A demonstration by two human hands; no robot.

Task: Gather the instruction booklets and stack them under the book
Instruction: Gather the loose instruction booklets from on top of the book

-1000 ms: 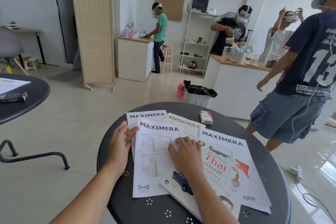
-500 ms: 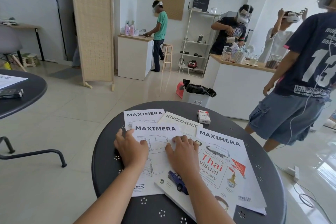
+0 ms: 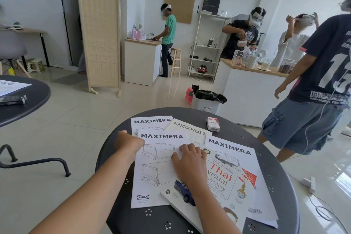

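On the round black table [image 3: 281, 192] lie several white instruction booklets. A front MAXIMERA booklet [image 3: 157, 169] overlaps a rear MAXIMERA booklet [image 3: 152, 122] and a KNOXHULT booklet [image 3: 190, 130]. A third MAXIMERA booklet [image 3: 230, 148] lies on the right, under the Thai visual dictionary book [image 3: 224, 178]. The fingers of my left hand [image 3: 129, 143] are curled on the upper left edge of the front booklet. My right hand [image 3: 190, 160] rests with bent fingers where that booklet meets the book's left edge.
A small red and white box [image 3: 213, 124] sits at the table's far side. A person in a dark shirt [image 3: 313, 89] stands close on the right. A lined bin [image 3: 207, 99] stands behind the table, and another black table [image 3: 22, 108] is at left.
My left hand has slid off the front booklet's face, up and left to its edge. My right hand has stayed in the same place.
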